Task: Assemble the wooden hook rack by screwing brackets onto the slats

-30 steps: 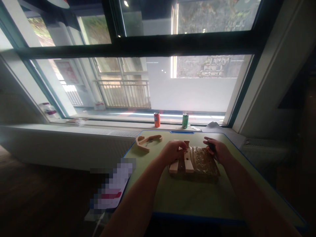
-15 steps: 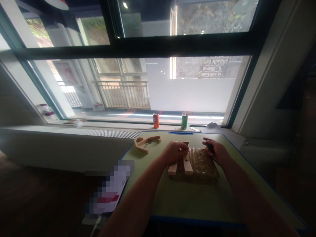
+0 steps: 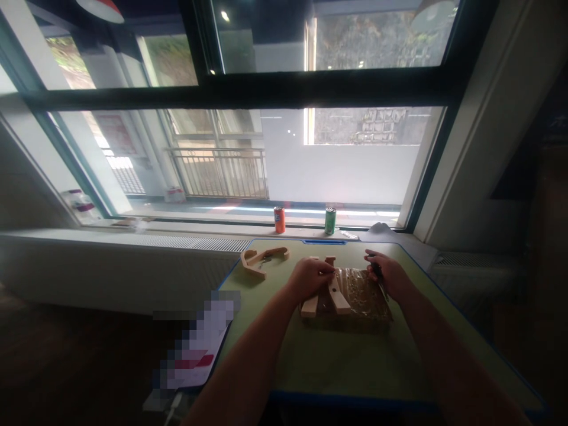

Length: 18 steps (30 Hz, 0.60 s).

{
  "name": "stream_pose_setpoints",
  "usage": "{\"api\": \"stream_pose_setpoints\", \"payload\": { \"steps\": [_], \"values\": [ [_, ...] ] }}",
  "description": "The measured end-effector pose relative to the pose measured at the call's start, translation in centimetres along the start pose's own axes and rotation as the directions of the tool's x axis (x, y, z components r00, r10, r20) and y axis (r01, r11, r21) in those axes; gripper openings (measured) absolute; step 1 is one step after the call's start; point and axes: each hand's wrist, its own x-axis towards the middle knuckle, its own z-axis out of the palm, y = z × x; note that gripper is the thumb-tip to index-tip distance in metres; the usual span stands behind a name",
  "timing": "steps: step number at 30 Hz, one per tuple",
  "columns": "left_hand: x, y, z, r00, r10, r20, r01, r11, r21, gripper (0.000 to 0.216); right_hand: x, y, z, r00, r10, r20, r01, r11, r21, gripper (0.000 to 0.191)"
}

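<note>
My left hand (image 3: 310,278) is closed at the upper part of a pale curved wooden piece (image 3: 339,300) with a dark hole in it. The fingertips hide part of the wood. A second wooden piece (image 3: 309,306) lies just left of it, partly under the same hand. Both rest on a brown, flat pack (image 3: 361,296) wrapped in shiny clear film. Over the pack's right side, my right hand (image 3: 393,277) is wrapped around a dark, slim hand tool (image 3: 376,271). Its exact kind is too dark to make out.
An angular wooden frame (image 3: 252,269) with small metal pieces (image 3: 266,260) beside it lies at the table's back left. The pale green table (image 3: 332,367) has a blue edge. An orange can (image 3: 279,220) and a green can (image 3: 330,221) stand on the windowsill.
My left hand has shifted slightly left, and the wooden piece with the hole is now more tilted. My right hand still grips the dark tool, with its fingers slightly shifted.
</note>
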Motion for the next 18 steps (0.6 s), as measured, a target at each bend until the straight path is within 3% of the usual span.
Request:
{"api": "stream_pose_setpoints", "payload": {
  "steps": [6, 10, 13, 18],
  "values": [
    [-0.2, -0.5, 0.1, 1.0, -0.007, -0.015, 0.006, 0.999, -0.047, 0.023, -0.4, -0.9, 0.5, 0.994, -0.112, 0.012, 0.112, 0.993, 0.032, 0.033],
    [-0.2, -0.7, 0.1, 1.0, 0.004, -0.024, -0.006, 0.997, -0.074, 0.024, -1.2, -1.4, 1.6, 0.968, -0.252, -0.016, 0.252, 0.967, 0.044, 0.037],
    [-0.2, -0.4, -0.1, 1.0, 0.022, -0.01, -0.022, 0.999, -0.033, 0.024, -1.9, -1.7, 2.4, 0.947, -0.32, 0.031, 0.32, 0.947, 0.028, 0.038],
    [-0.4, 0.3, -0.5, 0.999, 0.041, -0.003, -0.041, 0.996, 0.085, 0.024, -2.8, -1.8, 3.0, 0.972, -0.192, 0.135, 0.191, 0.981, 0.02, 0.048]
  ]
}}
